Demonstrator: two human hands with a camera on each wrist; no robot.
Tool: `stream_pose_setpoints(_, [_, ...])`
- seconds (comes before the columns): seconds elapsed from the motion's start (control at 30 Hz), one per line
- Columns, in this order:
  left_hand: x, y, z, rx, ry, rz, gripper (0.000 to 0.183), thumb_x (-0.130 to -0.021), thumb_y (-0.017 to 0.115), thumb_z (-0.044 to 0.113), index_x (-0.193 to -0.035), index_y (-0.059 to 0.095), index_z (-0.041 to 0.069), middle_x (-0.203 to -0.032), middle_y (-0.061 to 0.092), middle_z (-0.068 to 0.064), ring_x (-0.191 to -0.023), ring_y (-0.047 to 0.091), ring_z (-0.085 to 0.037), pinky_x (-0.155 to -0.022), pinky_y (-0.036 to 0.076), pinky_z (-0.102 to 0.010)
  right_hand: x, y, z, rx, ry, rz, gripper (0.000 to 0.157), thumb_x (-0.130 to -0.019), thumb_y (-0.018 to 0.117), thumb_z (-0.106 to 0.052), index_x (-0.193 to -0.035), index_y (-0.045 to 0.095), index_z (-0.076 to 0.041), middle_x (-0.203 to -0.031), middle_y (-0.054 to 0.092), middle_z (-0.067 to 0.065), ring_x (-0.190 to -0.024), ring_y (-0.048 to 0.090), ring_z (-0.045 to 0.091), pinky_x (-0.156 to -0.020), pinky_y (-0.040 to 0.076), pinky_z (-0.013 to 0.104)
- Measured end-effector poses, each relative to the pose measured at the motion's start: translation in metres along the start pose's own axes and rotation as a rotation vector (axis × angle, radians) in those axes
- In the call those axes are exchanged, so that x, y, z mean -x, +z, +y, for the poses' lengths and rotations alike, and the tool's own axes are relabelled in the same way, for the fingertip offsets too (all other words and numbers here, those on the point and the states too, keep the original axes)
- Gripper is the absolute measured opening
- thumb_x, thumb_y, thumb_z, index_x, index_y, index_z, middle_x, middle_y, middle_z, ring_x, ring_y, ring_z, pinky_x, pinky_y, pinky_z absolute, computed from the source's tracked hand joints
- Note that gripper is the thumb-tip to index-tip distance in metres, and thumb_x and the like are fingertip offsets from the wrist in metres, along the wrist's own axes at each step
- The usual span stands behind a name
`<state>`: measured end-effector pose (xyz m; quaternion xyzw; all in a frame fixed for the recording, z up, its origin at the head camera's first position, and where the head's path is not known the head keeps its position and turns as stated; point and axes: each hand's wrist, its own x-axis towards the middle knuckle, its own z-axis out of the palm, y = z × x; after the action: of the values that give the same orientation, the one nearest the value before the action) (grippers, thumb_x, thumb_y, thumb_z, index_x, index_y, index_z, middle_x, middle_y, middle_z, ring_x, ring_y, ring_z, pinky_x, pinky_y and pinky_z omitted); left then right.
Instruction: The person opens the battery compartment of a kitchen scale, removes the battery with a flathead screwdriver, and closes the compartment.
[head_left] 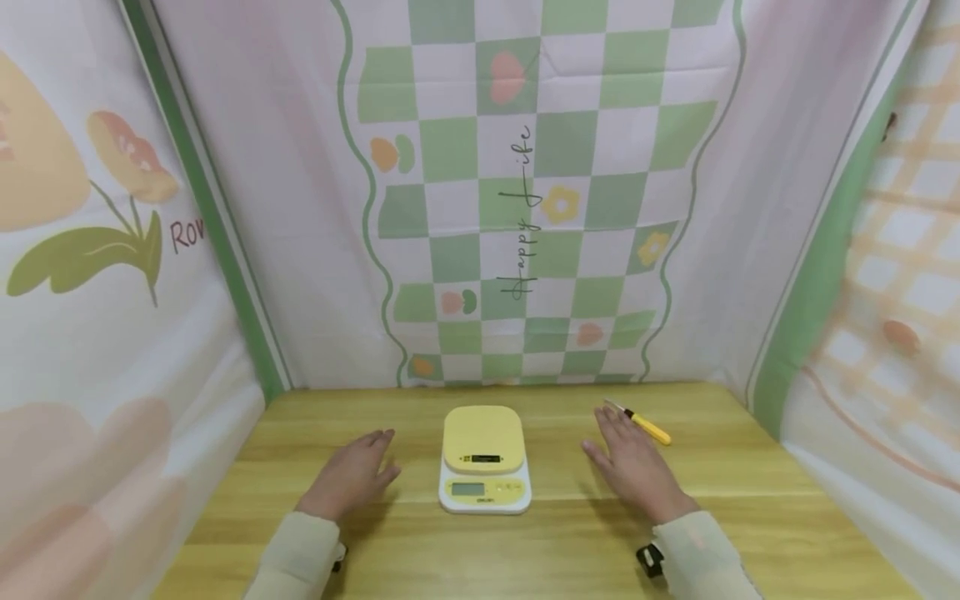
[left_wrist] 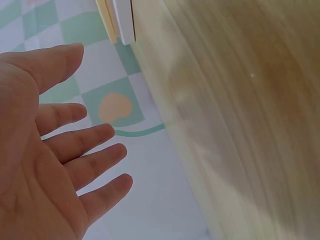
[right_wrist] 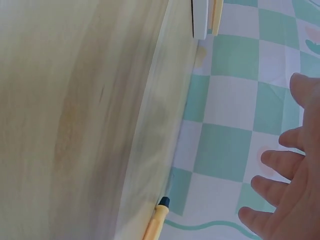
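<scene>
A yellow and white digital kitchen scale (head_left: 483, 437) lies on the wooden table between the two hands, its display toward the person. To its left, the left hand (head_left: 351, 475) hovers with fingers extended and holds nothing; the left wrist view shows its bare palm (left_wrist: 45, 180). On the scale's other side is the right hand (head_left: 633, 462), also empty, with its fingers straight. Just beyond the right fingers lies a screwdriver (head_left: 651, 427) with a yellow handle and black collar. Its handle (right_wrist: 156, 223) shows at the bottom of the right wrist view.
The wooden table (head_left: 480, 558) ends at a hanging cloth (head_left: 570, 275) with a green and white check print. Printed cloths also hang at the left (head_left: 82, 350) and right (head_left: 900, 350). A dark band sits at each wrist.
</scene>
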<state>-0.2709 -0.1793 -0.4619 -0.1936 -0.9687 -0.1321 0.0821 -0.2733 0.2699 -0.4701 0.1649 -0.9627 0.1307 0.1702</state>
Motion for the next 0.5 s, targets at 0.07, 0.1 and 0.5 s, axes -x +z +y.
stream_pose_setpoints(0.07, [0.000, 0.001, 0.000, 0.018, -0.013, -0.004, 0.063, -0.094, 0.065, 0.035, -0.141, 0.046, 0.000, -0.138, 0.051, -0.021, -0.124, 0.050, -0.037, -0.103, 0.042, -0.053, 0.000, 0.002, -0.001, -0.028, 0.012, -0.007, 0.069, -0.103, 0.041, -0.045, -0.148, 0.030, 0.007, -0.151, 0.030, 0.026, -0.138, 0.024, 0.046, -0.113, 0.019, 0.059])
stream_pose_setpoints(0.1, [0.000, 0.002, 0.000, 0.036, -0.017, -0.004, 0.062, -0.093, 0.065, 0.035, -0.141, 0.046, 0.000, -0.138, 0.051, -0.021, -0.123, 0.051, -0.037, -0.103, 0.042, -0.053, 0.000, 0.002, -0.003, -0.053, 0.023, -0.015, 0.069, -0.103, 0.042, -0.044, -0.148, 0.029, 0.006, -0.151, 0.031, 0.026, -0.138, 0.025, 0.046, -0.113, 0.020, 0.060])
stream_pose_setpoints(0.5, [0.002, 0.011, 0.005, 0.232, -0.051, -0.054, 0.063, -0.097, 0.060, 0.036, -0.144, 0.042, -0.001, -0.141, 0.049, -0.018, -0.126, 0.049, -0.035, -0.106, 0.039, -0.053, -0.002, 0.018, -0.014, -0.210, 0.114, -0.095, 0.072, -0.099, 0.049, -0.049, -0.149, 0.033, 0.001, -0.145, 0.042, 0.025, -0.130, 0.040, 0.045, -0.107, 0.031, 0.062])
